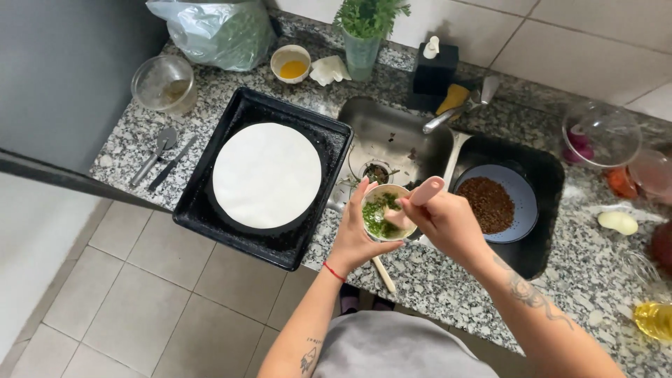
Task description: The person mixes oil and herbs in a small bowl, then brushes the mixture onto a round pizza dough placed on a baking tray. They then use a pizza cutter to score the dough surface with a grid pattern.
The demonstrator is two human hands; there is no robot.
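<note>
Left hand (353,241) cupping 1 herb bowl (383,210), right hand (444,220) gripping 1 pink spatula (420,196), 1 black tray (203,203)

Single head camera, looking steeply down — near the hands, counter (434,280) below

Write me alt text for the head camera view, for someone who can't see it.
Seen from above, a person's left hand holds a small bowl of chopped green herbs over a granite counter while the right hand works a pink-handled tool in it. Beside it sit a black tray with a white dough round, a steel sink and a blue plate of brown crumbs.
</note>
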